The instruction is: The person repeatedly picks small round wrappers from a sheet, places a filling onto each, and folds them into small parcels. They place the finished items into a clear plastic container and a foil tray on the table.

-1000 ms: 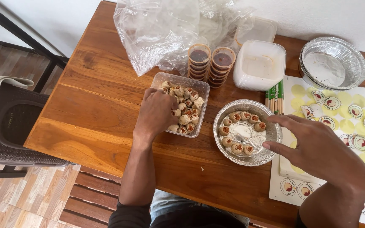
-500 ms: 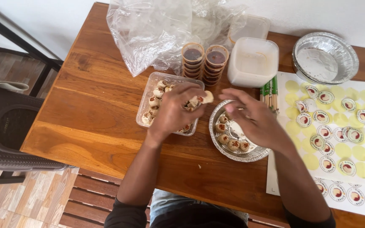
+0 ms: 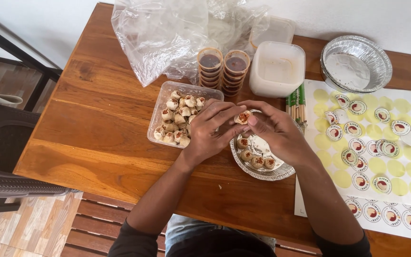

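Both hands have met above the foil tray (image 3: 281,172), left hand (image 3: 210,131) and right hand (image 3: 274,131) fingertips together pinching one dumpling (image 3: 242,116), topping upward, directly between them.

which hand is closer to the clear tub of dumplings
Left. The left hand lies over the right edge of the clear tub, its fingers on one dumpling. The right hand is farther right, over the foil tray, pinching the same dumpling.

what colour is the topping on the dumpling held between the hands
Reddish-brown on a pale dumpling; shows best in the head view.
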